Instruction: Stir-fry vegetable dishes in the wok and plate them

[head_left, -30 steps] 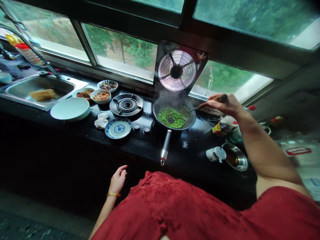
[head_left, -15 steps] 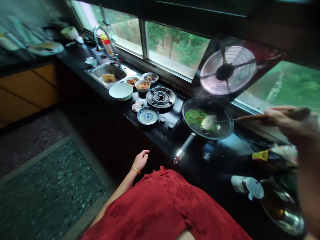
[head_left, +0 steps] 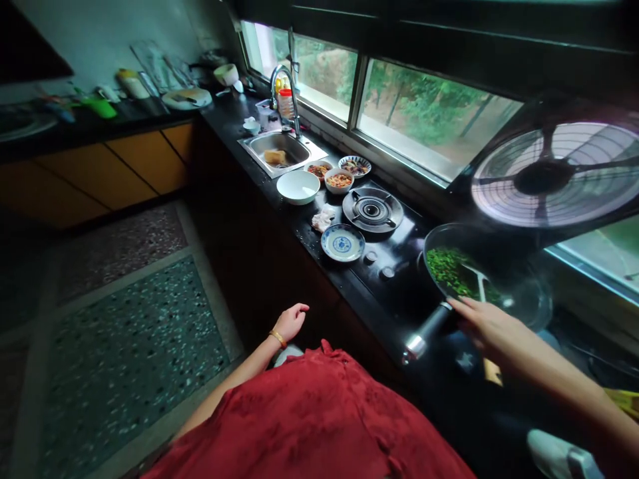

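A dark frying pan [head_left: 519, 303] of chopped green vegetables [head_left: 449, 266] stands on the right burner of the black stove, its handle [head_left: 428, 327] pointing toward me. My right hand [head_left: 486, 326] hovers over the pan's near rim beside that handle, closed on a metal spatula [head_left: 480, 283] whose blade rests in the greens. My left hand [head_left: 292, 320] hangs at my side in front of the counter. Its fingers are loosely curled and hold nothing. A red garment [head_left: 319, 419] fills the bottom of the view.
An unlit burner [head_left: 372, 209], a blue-and-white plate [head_left: 342, 241], a white bowl [head_left: 298, 186], a crumpled cloth [head_left: 323, 218] and small dishes of food [head_left: 339, 179] line the black counter [head_left: 279, 219]. Beyond them is a sink [head_left: 279, 150] with a tap. A spinning fan [head_left: 554, 176] sits above the pan.
The view has swung left, showing more floor and counter. My right hand has come from the pan's far right side to its near rim, still on the spatula. My left hand still hangs.
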Demonstrator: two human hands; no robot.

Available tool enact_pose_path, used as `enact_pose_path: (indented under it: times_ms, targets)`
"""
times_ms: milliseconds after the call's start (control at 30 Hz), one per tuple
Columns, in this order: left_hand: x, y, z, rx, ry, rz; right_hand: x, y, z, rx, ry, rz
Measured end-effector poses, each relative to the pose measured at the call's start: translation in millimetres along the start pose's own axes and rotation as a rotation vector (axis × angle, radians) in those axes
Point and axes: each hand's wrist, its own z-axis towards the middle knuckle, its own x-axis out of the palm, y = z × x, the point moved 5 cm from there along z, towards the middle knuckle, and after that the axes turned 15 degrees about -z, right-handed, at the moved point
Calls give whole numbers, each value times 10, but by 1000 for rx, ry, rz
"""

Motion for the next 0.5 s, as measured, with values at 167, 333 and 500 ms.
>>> enact_pose_path:
  times_ms: [167, 333, 500]
  targets:
    - [-793, 342, 380, 61, -5, -119, 739, 1389, 1752, 711, 272, 1058]
    - [-2199, 1014, 656, 28, -147, -207, 1627, 2157, 2293, 1033, 110, 1212]
    - [-3457, 1397, 800, -67, -315, -326, 1669, 2067, 2423, 1189, -114, 1320]
